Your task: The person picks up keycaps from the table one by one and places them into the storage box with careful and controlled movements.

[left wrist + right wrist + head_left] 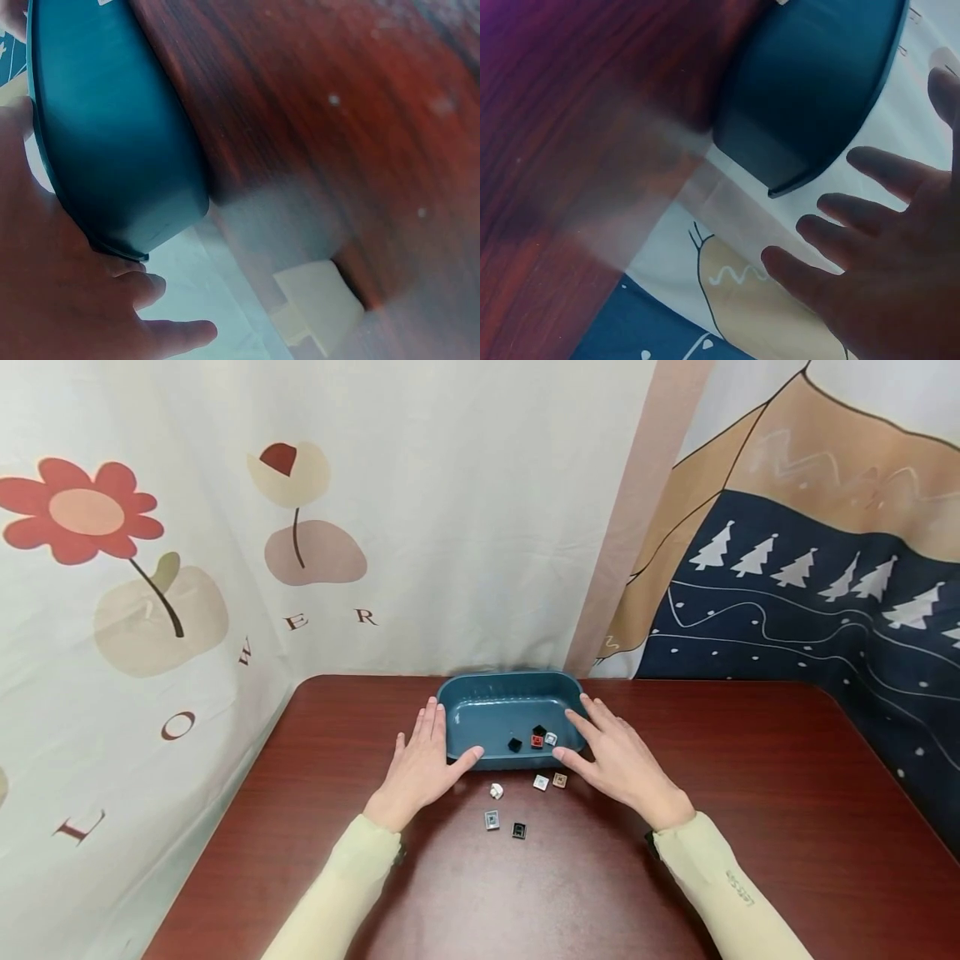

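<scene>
A blue-green oblong tray [480, 714] stands at the table's back edge. In it lie a red square piece [537, 742], a white piece [551, 739] and two black ones. My left hand [418, 772] touches the tray's left end with straight fingers, its thumb at the front rim. Over the right end my right hand [626, 762] spreads its fingers; in the right wrist view they appear apart from the rim. In front of the tray lie a white piece [497, 791], a pale square [541, 783], a tan square [560, 780], a grey square [492, 820] and a black square [519, 831].
The reddish-brown table [750, 793] extends to both sides and in front of the tray. Behind it hangs a pale curtain [465, 527] with printed flowers. A navy and tan printed cloth [787, 602] hangs at the right.
</scene>
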